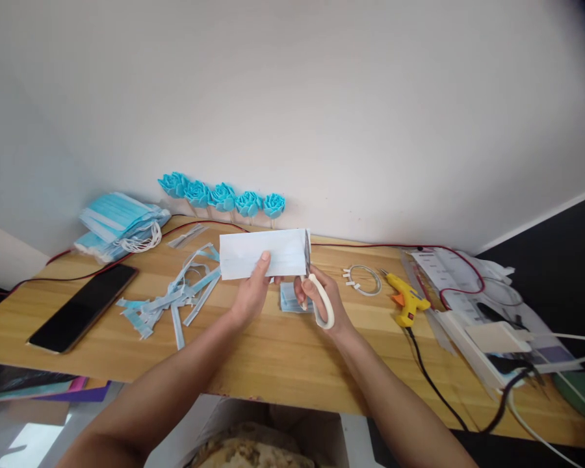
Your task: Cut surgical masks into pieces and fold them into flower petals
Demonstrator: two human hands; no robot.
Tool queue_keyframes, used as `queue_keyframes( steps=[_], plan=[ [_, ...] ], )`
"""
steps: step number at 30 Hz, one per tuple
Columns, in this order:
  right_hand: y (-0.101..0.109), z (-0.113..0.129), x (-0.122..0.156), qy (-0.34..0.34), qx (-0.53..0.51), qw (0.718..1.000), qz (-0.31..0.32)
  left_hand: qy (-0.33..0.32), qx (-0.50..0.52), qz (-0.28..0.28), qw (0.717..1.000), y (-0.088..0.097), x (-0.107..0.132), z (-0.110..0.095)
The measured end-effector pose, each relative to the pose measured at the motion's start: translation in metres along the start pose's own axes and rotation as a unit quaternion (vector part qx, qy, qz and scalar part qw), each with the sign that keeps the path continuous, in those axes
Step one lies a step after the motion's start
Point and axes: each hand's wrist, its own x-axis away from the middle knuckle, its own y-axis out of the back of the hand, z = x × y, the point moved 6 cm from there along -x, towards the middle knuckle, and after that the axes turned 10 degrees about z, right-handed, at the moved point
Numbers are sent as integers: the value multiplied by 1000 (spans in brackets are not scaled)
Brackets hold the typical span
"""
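My left hand point(253, 286) grips a pale face mask point(260, 253) by its lower edge, thumb in front and the other fingers behind. In my right hand point(330, 302) is a pair of white-handled scissors point(324, 305), its blades upright at the mask's right edge. Whether the blades are parted I cannot tell. Below the mask, partly behind my right fingers, a light blue folded mask piece point(290, 299) lies on the wooden table point(273, 357). Cut blue and white mask strips point(173, 302) are heaped to the left of my left hand.
Several blue flowers point(223, 197) on sticks stand along the wall. A stack of masks point(114, 221) and a phone point(82, 309) lie left. To the right are a white ring point(364, 281), a yellow glue gun point(407, 299), a power strip point(472, 351) and cables.
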Motion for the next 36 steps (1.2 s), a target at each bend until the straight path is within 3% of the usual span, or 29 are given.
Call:
queue_keyframes(
  steps=[3,26,36],
  plan=[
    [0,0,0,7,-7,1000,3,-27,33,14,999,-1,0,-2],
    [-3,3,3,9,-24,1000,-2,-8,35,8,999,0,0,0],
    [-7,5,-1,29,-5,998,47,-9,45,20,999,-3,0,-3]
  ],
)
